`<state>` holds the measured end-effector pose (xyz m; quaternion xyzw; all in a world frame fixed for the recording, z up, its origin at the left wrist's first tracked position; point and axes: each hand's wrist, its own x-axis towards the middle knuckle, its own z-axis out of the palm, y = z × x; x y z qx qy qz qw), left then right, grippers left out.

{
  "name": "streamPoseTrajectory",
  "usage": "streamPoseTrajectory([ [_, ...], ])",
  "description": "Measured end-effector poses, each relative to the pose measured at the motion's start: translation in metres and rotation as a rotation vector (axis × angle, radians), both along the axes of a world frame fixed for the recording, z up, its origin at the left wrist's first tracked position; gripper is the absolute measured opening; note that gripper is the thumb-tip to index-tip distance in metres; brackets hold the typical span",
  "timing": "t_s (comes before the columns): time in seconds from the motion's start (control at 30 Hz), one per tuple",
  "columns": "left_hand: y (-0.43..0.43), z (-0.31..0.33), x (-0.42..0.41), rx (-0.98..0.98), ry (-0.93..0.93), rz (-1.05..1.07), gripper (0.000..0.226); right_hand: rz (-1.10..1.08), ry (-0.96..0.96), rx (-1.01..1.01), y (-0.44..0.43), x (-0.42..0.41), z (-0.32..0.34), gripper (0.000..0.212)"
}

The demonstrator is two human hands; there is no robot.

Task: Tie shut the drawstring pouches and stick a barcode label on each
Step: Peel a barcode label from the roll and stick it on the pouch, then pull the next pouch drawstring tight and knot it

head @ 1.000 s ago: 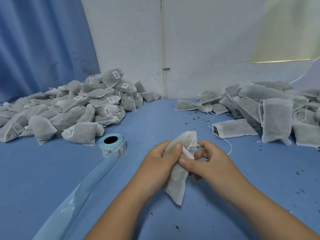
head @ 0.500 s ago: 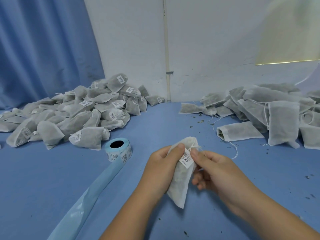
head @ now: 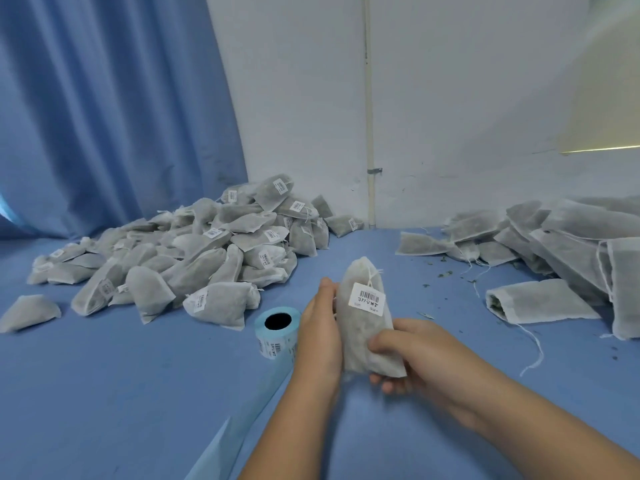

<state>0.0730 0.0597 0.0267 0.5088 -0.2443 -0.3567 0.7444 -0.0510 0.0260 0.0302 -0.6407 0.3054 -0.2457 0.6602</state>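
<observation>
Head view: labelled pouch [head: 360, 330] upright over desk [head: 138, 375], right grip [head: 415, 355] curled round its base, left grip [head: 320, 336] spread flat against its side.

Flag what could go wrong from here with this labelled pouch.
The barcode label sits high on the pouch, near the gathered neck, so it might lift on that creased fabric. The left hand is close beside the label roll; moving the pouch toward the labelled pile could knock the roll. The right hand grips only the lower end, so it could slip.
</observation>
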Motion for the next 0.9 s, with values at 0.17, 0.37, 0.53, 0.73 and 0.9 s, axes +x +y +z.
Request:
streamPoseTrajectory([
  [0.17,-0.004,-0.001,0.031,-0.125,0.166,0.205,0.024,-0.077,0.023,0.038,-0.026,0.04,0.007,0.006],
  [0.37,0.0,0.0,0.046,-0.285,0.177,0.461,0.018,-0.092,0.065,0.025,-0.053,0.119,0.046,0.011],
  [0.53,0.001,0.003,0.048,-0.303,0.116,0.465,0.02,-0.033,-0.35,0.129,-0.074,0.184,0.111,0.014],
  [0.73,0.002,0.004,0.05,-0.285,0.113,0.44,0.021,-0.172,-0.31,0.164,-0.081,0.195,0.085,0.004],
  [0.9,0.004,0.004,0.044,-0.256,0.076,0.384,0.022,-0.187,-0.17,0.135,-0.078,0.165,0.04,0.009],
])
